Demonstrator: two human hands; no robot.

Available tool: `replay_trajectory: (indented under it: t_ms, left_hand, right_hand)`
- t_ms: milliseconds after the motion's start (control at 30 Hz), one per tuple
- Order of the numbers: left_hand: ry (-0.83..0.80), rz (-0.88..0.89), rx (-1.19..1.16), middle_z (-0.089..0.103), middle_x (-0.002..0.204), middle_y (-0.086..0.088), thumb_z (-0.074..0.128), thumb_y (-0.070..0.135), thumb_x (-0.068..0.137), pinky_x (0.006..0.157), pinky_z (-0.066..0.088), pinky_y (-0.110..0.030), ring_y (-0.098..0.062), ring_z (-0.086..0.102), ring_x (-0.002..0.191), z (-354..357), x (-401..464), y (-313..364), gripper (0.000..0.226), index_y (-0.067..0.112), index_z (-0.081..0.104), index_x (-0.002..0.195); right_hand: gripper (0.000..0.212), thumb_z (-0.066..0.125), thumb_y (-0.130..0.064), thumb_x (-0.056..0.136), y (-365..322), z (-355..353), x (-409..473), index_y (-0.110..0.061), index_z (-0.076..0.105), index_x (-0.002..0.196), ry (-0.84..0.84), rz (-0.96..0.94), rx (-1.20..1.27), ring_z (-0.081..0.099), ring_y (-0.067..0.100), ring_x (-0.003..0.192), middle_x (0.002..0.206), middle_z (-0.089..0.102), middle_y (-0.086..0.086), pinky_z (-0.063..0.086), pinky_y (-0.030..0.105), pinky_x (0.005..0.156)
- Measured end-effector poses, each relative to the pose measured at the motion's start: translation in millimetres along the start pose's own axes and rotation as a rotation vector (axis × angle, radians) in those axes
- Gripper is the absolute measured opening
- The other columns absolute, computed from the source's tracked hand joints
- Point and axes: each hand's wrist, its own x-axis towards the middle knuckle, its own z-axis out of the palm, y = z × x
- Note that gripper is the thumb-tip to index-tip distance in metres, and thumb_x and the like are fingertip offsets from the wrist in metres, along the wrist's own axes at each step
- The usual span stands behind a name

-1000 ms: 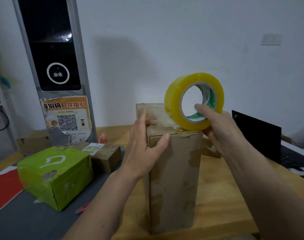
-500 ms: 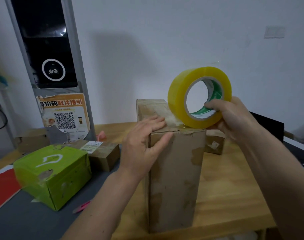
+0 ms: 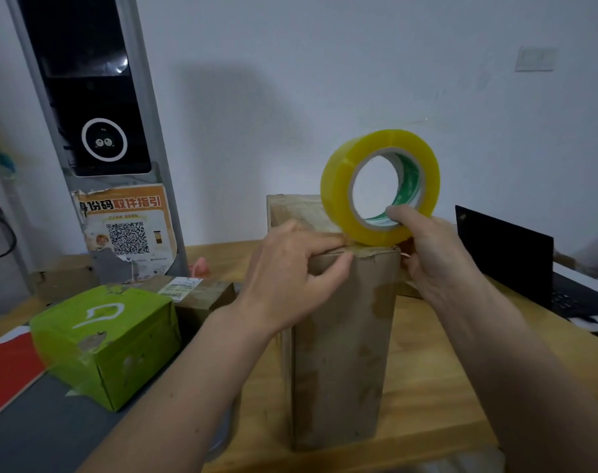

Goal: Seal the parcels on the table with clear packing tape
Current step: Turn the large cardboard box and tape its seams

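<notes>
A torn orange poster (image 3: pixel 127 227) on the grey kiosk column (image 3: pixel 86 131) carries Chinese headline characters, of which "取件指引" can be read, above a black QR code; the print below is too small to read. A green cardboard box (image 3: pixel 106 343) bears a white outline logo, and a low brown carton (image 3: pixel 205 298) behind it wears a white shipping label with unreadable print. The tall brown cardboard parcel (image 3: pixel 338 353) stands upright on the wooden bench (image 3: pixel 427 370), near its front edge. On the parcel's top right edge sits the yellowish roll of clear packing tape (image 3: pixel 338 186), upright on its rim, with green print inside its core that cannot be made out. The right hand (image 3: pixel 427 247) grips the roll, one finger hooked into the core and the rest curled beneath and behind it. The left hand (image 3: pixel 290 278) lies over the parcel's top front edge, its fingers (image 3: pixel 325 240) close together and bent, pressing the top just beside the roll, thumb on the front face. A black laptop (image 3: pixel 509 261) stands open at the right.
</notes>
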Motion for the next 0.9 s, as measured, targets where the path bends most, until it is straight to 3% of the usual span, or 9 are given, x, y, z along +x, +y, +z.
replay_trajectory:
  t_ms: [167,333,400,467,633,700,800,833,900]
  left_hand:
    - [-0.229,-0.126,-0.022,0.070,0.090,0.026,0.047,0.065,0.078,0.082,0.049,-0.039,-0.013,0.057,0.095,-14.3,10.9,-1.1,0.044,0.036,0.077,0.093]
    - [-0.265,-0.236,-0.139,0.049,0.109,0.036,0.073,0.051,0.082,0.087,0.031,-0.003,0.007,0.044,0.107,-22.8,-12.4,-7.8,0.052,0.031,0.062,0.129]
    - [-0.242,-0.300,-0.113,0.047,0.115,0.025,0.075,0.047,0.081,0.080,0.023,0.008,0.007,0.040,0.107,-20.4,-16.3,-5.1,0.061,0.029,0.051,0.135]
    - [-0.208,-0.338,-0.113,0.045,0.126,0.015,0.076,0.046,0.081,0.082,0.022,0.006,0.002,0.037,0.115,-15.4,-16.8,0.4,0.068,0.025,0.044,0.137]
    - [-0.135,-0.402,-0.185,0.042,0.144,0.007,0.078,0.047,0.079,0.110,0.037,-0.029,-0.005,0.036,0.131,-5.9,-23.3,1.1,0.085,0.025,0.033,0.148]
    - [-0.143,-0.412,-0.244,0.034,0.154,0.010,0.080,0.047,0.076,0.111,0.029,-0.017,-0.004,0.032,0.139,-8.1,-28.7,-1.7,0.106,0.029,0.013,0.156]
    - [-0.154,-0.408,-0.246,0.018,0.163,0.011,0.082,0.043,0.075,0.084,0.001,0.015,-0.002,0.020,0.146,-13.0,-37.4,0.1,0.123,0.029,-0.008,0.157]
    - [-0.138,-0.406,-0.255,0.013,0.165,0.010,0.081,0.045,0.074,0.081,-0.001,0.016,-0.002,0.016,0.148,-14.0,-40.1,-0.1,0.124,0.029,-0.009,0.157]
    - [-0.099,-0.436,-0.318,0.007,0.166,0.012,0.076,0.060,0.069,0.097,0.002,0.008,0.001,0.012,0.148,-14.6,-46.1,-1.6,0.125,0.034,-0.009,0.157]
  right_hand:
    - [0.010,0.063,-0.032,0.091,0.5,9.6,-13.4,-0.023,0.066,0.094,-0.024,-0.033,-0.083,0.065,0.011,0.086,0.089,0.072,-0.004,0.049,0.028,0.073]
    - [0.048,0.068,-0.054,0.083,11.1,7.8,-28.4,-0.026,0.061,0.121,-0.083,-0.019,-0.096,0.061,0.016,0.113,0.115,0.069,-0.007,0.046,0.045,0.103]
    - [0.050,0.066,-0.052,0.085,20.5,6.0,-35.8,-0.022,0.059,0.124,-0.105,-0.021,-0.083,0.063,0.015,0.110,0.114,0.070,-0.006,0.049,0.044,0.099]
    - [0.046,0.063,-0.048,0.088,27.7,6.0,-42.1,-0.019,0.058,0.125,-0.078,-0.042,-0.066,0.065,0.014,0.108,0.113,0.070,-0.004,0.051,0.040,0.096]
    - [0.050,0.059,-0.044,0.094,32.2,10.5,-50.2,-0.018,0.051,0.135,0.001,-0.087,-0.083,0.057,0.015,0.119,0.126,0.062,-0.002,0.046,0.040,0.104]
    - [0.050,0.057,-0.042,0.095,33.7,11.7,-52.5,-0.018,0.049,0.138,0.010,-0.123,-0.105,0.056,0.012,0.119,0.127,0.060,-0.004,0.046,0.036,0.103]
    - [0.049,0.057,-0.039,0.095,35.6,14.4,-54.6,-0.019,0.047,0.139,0.051,-0.182,-0.147,0.054,0.009,0.118,0.127,0.057,-0.007,0.045,0.033,0.102]
    - [0.049,0.057,-0.039,0.095,36.9,15.7,-54.7,-0.020,0.046,0.139,0.065,-0.198,-0.158,0.054,0.008,0.118,0.126,0.057,-0.008,0.045,0.031,0.101]
    - [0.049,0.058,-0.040,0.095,40.6,17.2,-56.3,-0.022,0.046,0.138,0.085,-0.213,-0.173,0.053,0.006,0.116,0.124,0.056,-0.010,0.044,0.028,0.099]
